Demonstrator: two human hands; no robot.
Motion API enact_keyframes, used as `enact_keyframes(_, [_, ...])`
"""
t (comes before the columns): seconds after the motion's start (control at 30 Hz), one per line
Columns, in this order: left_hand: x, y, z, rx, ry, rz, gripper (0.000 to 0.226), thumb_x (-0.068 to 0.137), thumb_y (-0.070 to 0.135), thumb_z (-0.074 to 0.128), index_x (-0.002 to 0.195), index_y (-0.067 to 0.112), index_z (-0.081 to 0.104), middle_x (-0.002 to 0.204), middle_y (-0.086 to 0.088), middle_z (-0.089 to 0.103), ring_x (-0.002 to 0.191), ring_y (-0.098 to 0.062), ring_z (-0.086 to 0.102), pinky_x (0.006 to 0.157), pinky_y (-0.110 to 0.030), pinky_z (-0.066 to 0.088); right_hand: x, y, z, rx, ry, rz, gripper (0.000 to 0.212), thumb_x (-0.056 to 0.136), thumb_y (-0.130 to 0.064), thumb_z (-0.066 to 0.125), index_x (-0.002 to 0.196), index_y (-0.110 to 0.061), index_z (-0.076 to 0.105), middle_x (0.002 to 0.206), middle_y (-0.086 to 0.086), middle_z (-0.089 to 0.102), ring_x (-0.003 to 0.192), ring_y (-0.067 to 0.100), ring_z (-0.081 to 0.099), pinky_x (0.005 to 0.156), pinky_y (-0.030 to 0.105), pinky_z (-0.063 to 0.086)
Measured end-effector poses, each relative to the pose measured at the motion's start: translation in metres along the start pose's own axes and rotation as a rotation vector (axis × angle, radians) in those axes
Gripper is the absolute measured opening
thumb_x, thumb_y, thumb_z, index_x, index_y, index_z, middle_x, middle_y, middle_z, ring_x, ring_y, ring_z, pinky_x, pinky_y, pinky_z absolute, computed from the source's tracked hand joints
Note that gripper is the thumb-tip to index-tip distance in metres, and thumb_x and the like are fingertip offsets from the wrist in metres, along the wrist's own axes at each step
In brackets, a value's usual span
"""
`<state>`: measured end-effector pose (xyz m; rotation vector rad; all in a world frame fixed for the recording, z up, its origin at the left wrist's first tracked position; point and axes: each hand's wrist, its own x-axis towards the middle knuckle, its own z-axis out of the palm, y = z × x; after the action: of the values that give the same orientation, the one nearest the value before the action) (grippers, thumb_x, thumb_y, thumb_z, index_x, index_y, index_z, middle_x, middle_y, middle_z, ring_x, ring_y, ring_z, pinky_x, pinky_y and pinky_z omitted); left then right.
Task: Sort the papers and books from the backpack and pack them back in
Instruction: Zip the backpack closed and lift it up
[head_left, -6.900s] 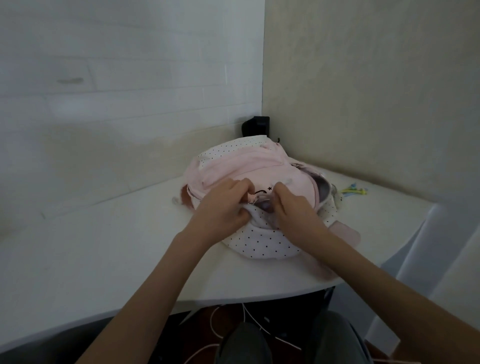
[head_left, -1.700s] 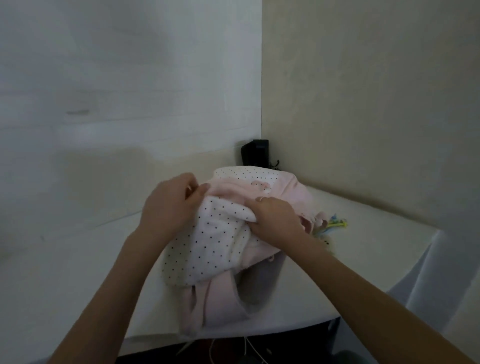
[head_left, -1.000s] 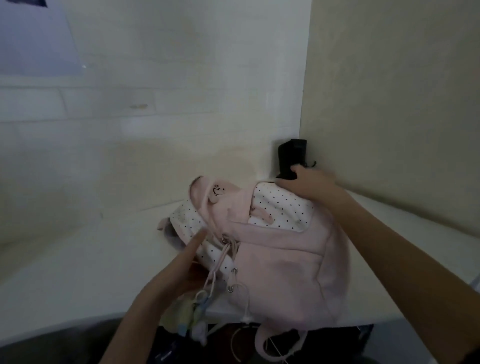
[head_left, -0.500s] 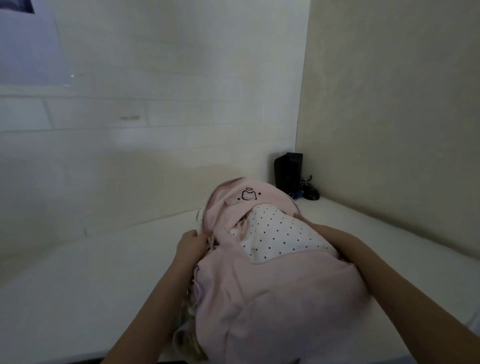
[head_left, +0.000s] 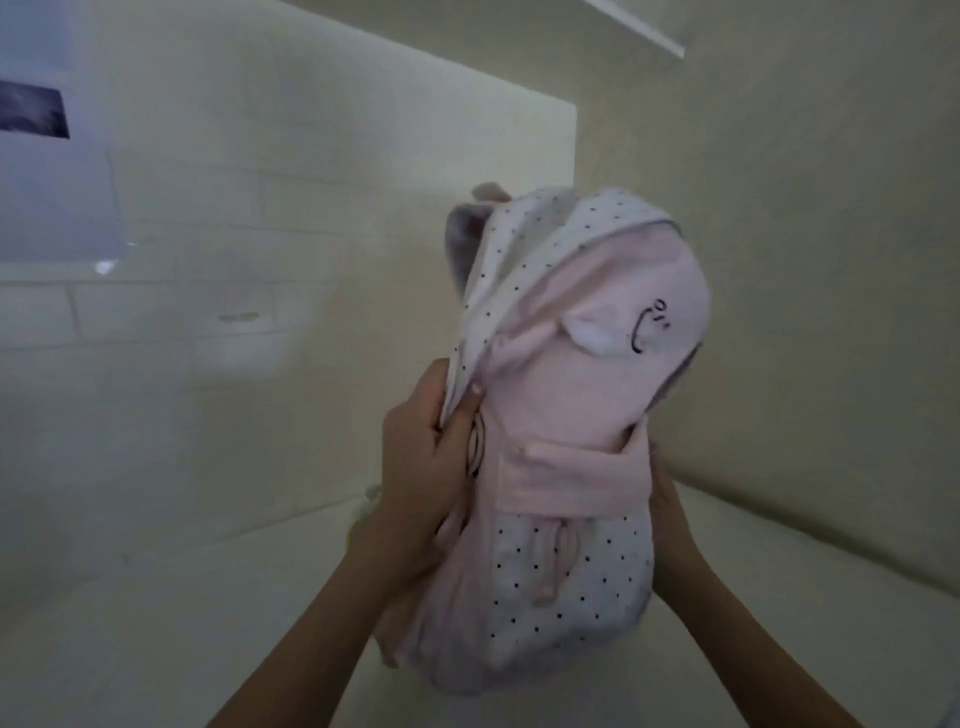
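Observation:
A pink backpack (head_left: 571, 405) with white, black-dotted panels and a small drawn face is held upright in the air in front of me. My left hand (head_left: 421, 467) grips its left side, fingers closed on the dotted fabric edge. My right hand (head_left: 667, 514) holds the right side, mostly hidden behind the bag. The bag's grey inner lining shows at the top left. No papers or books are visible.
A white table (head_left: 156, 623) runs below the bag into a corner between a white brick wall (head_left: 260, 260) and a beige wall (head_left: 831, 260). A pale sheet (head_left: 52, 171) hangs on the left wall. Something small and yellowish (head_left: 363, 504) peeks out behind my left wrist.
The backpack has been lifted off the table and turned upright in both hands, and my view has tilted upward. The black object in the corner is now hidden.

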<state>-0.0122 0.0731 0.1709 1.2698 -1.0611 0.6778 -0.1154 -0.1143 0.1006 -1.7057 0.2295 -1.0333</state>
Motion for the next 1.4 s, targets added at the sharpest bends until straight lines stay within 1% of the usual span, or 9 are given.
enact_keyframes(0.1, [-0.001, -0.005, -0.001, -0.058, -0.138, -0.035, 0.016, 0.099, 0.023, 0.045, 0.101, 0.036, 0.055, 0.089, 0.017, 0.065, 0.081, 0.003, 0.06, 0.068, -0.011, 0.045, -0.008, 0.001, 0.003, -0.052, 0.088, -0.095, 0.039, 0.102, -0.011, 0.03, 0.142, -0.016, 0.033, 0.138, -0.013, 0.039, 0.126, 0.004, 0.036, 0.093, -0.002, 0.029])
enact_keyframes(0.3, [-0.026, -0.052, -0.003, -0.515, -0.157, -0.733, 0.05, 0.085, 0.038, 0.057, 0.125, 0.009, 0.049, 0.121, -0.014, 0.061, 0.106, -0.024, 0.064, 0.078, -0.035, 0.058, -0.025, 0.017, -0.011, -0.203, 0.045, -0.151, 0.024, 0.094, -0.05, 0.043, 0.076, -0.039, 0.056, 0.078, -0.005, 0.065, 0.07, 0.01, 0.057, 0.06, 0.016, 0.042])
enact_keyframes(0.43, [-0.018, -0.063, -0.007, -0.451, -0.171, -0.717, 0.041, 0.078, 0.052, 0.059, 0.103, 0.021, 0.067, 0.103, -0.004, 0.071, 0.091, -0.017, 0.069, 0.069, -0.032, 0.057, 0.011, 0.003, -0.043, -0.262, 0.429, -0.208, 0.044, 0.076, -0.052, 0.064, 0.108, -0.028, 0.048, 0.107, -0.009, 0.052, 0.094, 0.009, 0.05, 0.075, 0.021, 0.041])
enact_keyframes(0.53, [-0.021, -0.074, -0.01, -0.281, -0.224, -0.744, 0.051, 0.067, 0.074, 0.058, 0.084, 0.027, 0.07, 0.092, -0.001, 0.072, 0.087, -0.017, 0.067, 0.084, -0.044, 0.053, 0.041, -0.004, -0.049, -0.089, 0.198, 0.049, 0.065, 0.079, -0.044, 0.069, 0.13, -0.013, 0.042, 0.128, 0.002, 0.049, 0.116, 0.018, 0.049, 0.078, 0.018, 0.048])
enact_keyframes(0.77, [-0.024, -0.085, -0.011, -0.218, -0.363, -0.756, 0.077, 0.067, 0.087, 0.04, 0.122, 0.035, 0.058, 0.123, 0.006, 0.064, 0.113, -0.012, 0.06, 0.098, -0.035, 0.046, 0.044, -0.006, -0.022, -0.166, 0.158, -0.086, 0.014, 0.085, -0.041, 0.064, 0.081, -0.028, 0.062, 0.077, -0.011, 0.064, 0.061, -0.012, 0.057, 0.053, 0.006, 0.043])
enact_keyframes(0.9, [-0.017, -0.093, -0.024, -0.221, -0.449, -0.872, 0.056, 0.069, 0.084, 0.039, 0.102, 0.045, 0.063, 0.108, 0.018, 0.066, 0.094, 0.003, 0.064, 0.075, -0.017, 0.05, 0.044, -0.015, -0.041, 0.024, 0.232, -0.127, 0.042, 0.089, -0.046, 0.054, 0.056, -0.026, 0.039, 0.054, -0.009, 0.041, 0.044, 0.001, 0.039, 0.043, 0.015, 0.034])
enact_keyframes(1.1, [-0.053, -0.107, -0.014, -0.307, -0.288, -1.016, 0.043, 0.103, 0.03, 0.027, 0.074, 0.014, 0.055, 0.096, -0.001, 0.058, 0.062, -0.006, 0.062, 0.048, -0.004, 0.044, 0.028, 0.001, -0.031, 0.133, -0.133, 0.088, 0.069, 0.062, -0.065, 0.073, 0.117, -0.031, 0.046, 0.106, -0.019, 0.065, 0.089, -0.002, 0.064, 0.065, 0.016, 0.051])
enact_keyframes(1.23, [-0.056, -0.095, -0.008, -0.27, -0.286, -1.064, 0.036, 0.101, 0.039, 0.027, 0.08, 0.025, 0.053, 0.083, 0.004, 0.058, 0.078, -0.011, 0.061, 0.055, -0.015, 0.049, 0.031, 0.003, -0.022, 0.122, 0.071, 0.187, 0.092, 0.048, -0.052, 0.082, 0.118, -0.022, 0.031, 0.107, -0.011, 0.055, 0.093, 0.005, 0.059, 0.067, 0.022, 0.05])
enact_keyframes(1.4, [-0.04, -0.08, -0.005, -0.459, -0.219, -0.929, 0.036, 0.096, 0.046, 0.036, 0.095, 0.022, 0.062, 0.086, 0.012, 0.072, 0.087, -0.014, 0.063, 0.066, -0.02, 0.052, 0.029, -0.001, -0.028, 0.238, -0.153, 0.238, 0.073, 0.065, -0.045, 0.08, 0.127, -0.017, 0.055, 0.106, -0.007, 0.073, 0.093, 0.011, 0.07, 0.066, 0.023, 0.057])
